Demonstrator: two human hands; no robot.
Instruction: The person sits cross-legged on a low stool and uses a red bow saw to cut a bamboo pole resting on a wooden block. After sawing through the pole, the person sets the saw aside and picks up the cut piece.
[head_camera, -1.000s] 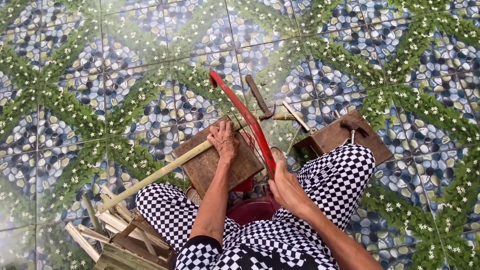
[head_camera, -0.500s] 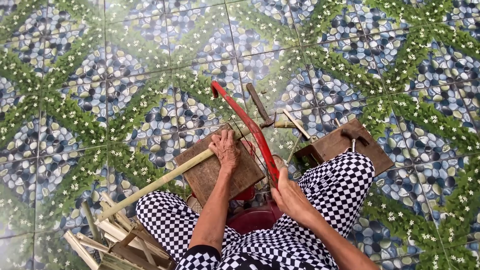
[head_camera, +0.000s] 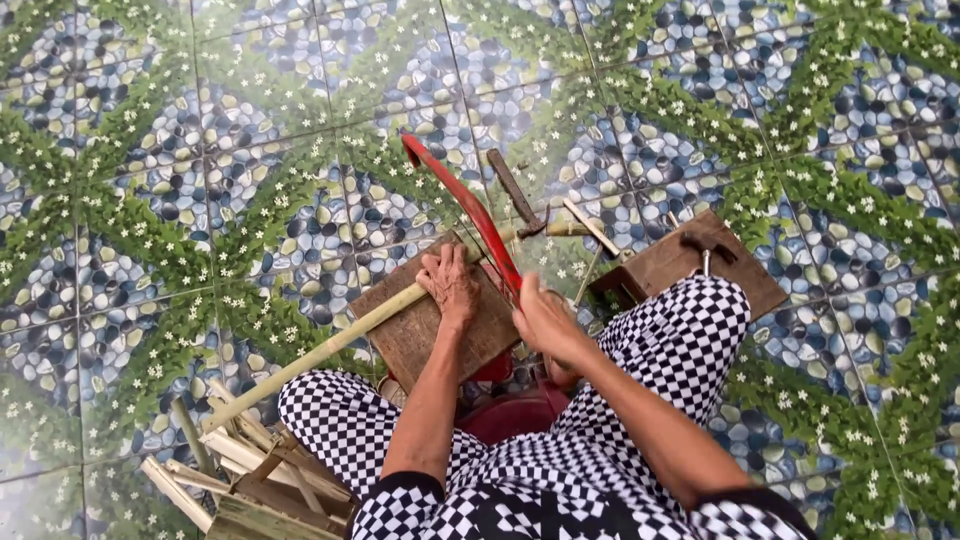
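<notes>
My left hand (head_camera: 450, 285) presses a long pale bamboo stick (head_camera: 320, 352) down onto a brown wooden board (head_camera: 415, 335) in front of my knees. My right hand (head_camera: 540, 320) grips the handle of a red-framed hacksaw (head_camera: 465, 205), whose frame rises away from me over the stick, right beside my left hand. The blade sits across the bamboo near my left fingers. My legs in black-and-white checked trousers (head_camera: 690, 330) frame the board on both sides.
Several cut bamboo pieces and a small wooden frame (head_camera: 250, 475) lie at my left knee. A second wooden board with a hammer (head_camera: 705, 250) lies at the right. A dark knife-like tool (head_camera: 515, 190) rests beyond the saw on the patterned tile floor (head_camera: 200, 150). A red stool (head_camera: 510, 415) is under me.
The red saw frame has shifted slightly forward and back along the cut while my right hand moves with it. My left hand stays pressed on the bamboo.
</notes>
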